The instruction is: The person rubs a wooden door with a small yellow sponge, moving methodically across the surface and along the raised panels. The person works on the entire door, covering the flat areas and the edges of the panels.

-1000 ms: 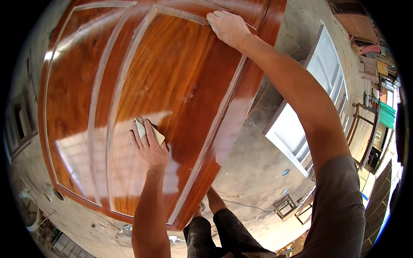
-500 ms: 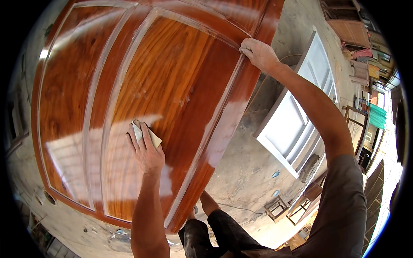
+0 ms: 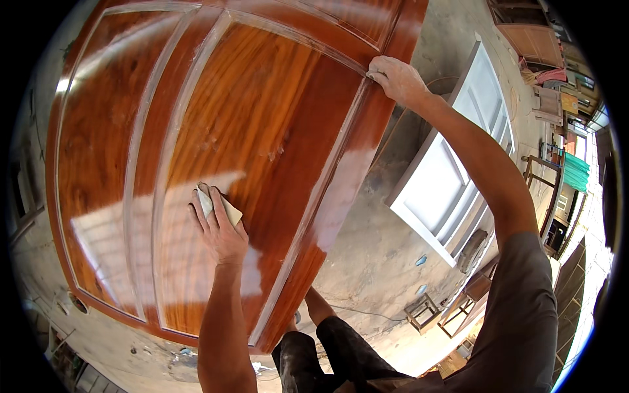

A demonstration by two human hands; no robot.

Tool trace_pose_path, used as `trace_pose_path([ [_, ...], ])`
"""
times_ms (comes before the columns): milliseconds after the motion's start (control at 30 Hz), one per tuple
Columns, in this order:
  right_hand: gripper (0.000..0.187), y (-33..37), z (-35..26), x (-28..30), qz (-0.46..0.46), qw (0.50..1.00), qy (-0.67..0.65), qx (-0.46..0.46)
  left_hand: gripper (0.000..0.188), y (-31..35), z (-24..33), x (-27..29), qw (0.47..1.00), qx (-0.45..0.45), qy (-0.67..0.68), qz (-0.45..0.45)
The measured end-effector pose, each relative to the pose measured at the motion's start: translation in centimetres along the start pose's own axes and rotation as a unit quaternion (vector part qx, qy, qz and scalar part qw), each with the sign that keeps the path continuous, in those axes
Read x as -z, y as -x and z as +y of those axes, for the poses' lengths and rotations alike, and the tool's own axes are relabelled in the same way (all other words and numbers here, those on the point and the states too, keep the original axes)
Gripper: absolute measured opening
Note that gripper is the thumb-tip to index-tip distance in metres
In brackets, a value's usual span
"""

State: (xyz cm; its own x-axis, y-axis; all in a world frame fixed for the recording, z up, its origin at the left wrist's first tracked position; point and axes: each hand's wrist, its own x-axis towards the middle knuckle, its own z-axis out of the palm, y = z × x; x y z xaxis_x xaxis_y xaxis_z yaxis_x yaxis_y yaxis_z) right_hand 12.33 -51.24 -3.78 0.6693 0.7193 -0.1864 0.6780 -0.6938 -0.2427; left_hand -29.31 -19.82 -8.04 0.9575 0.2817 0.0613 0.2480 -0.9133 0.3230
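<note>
- On the wooden door (image 3: pixel 262 150), at its lower middle, can see the left hand (image 3: pixel 223 237) spread and pressed down, holding a folded sheet (image 3: pixel 230 213) between fingers and surface.
- At the upper right of the wooden door, can see the right hand (image 3: pixel 396 77) with fingers curled in, next to a long moulding (image 3: pixel 286 265); cannot tell whether empty or pinching something, with fingertips tucked out of sight.
- Just beside the lower left corner of the wooden door, can notice a round hollow object (image 3: pixel 78 304), perhaps a tin; can make out a dark mouth, but not the contents.
- Cannot see the top of the wooden door, cut off by the border of the view.
- On the wooden door itself, can find glossy reddish-brown wood, streaky orange grain in the sunken panel (image 3: pixel 229 85), pale streaked mouldings, and a whitish patch (image 3: pixel 196 281) like reflected light across the lower part.
- On the folded sheet, can see one whitish side and one yellowish side; cannot judge the roughness.
- To the right of the wooden door, apart from it, can see a white panelled board (image 3: pixel 426 190), smooth, straight-framed, partly covered by the right forearm (image 3: pixel 485 170).
- Around the wooden door, can see stained grey floor (image 3: pixel 363 275).
</note>
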Motion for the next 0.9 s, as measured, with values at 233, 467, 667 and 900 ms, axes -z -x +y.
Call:
trace_pose_path([
  [233,0.009,-3.5,-3.9,-0.4,0.038,0.999,-0.013,-0.015,0.085,0.1,0.6,0.2,1.000,0.016,-0.007,-0.024],
  [467,0.005,-1.2,-2.6,-1.2,0.087,0.996,0.002,0.027,0.087,0.0,0.4,0.2,1.000,-0.021,-0.015,-0.001],
  [667,0.014,-4.3,-7.0,-2.8,0.137,0.989,0.026,-0.045,0.083,0.0,0.6,0.2,1.000,-0.003,-0.010,-0.021],
  [900,0.010,5.8,-5.2,-3.8,0.176,0.957,-0.082,-0.214,0.081,0.3,0.3,0.0,1.000,-0.007,-0.019,-0.012],
])
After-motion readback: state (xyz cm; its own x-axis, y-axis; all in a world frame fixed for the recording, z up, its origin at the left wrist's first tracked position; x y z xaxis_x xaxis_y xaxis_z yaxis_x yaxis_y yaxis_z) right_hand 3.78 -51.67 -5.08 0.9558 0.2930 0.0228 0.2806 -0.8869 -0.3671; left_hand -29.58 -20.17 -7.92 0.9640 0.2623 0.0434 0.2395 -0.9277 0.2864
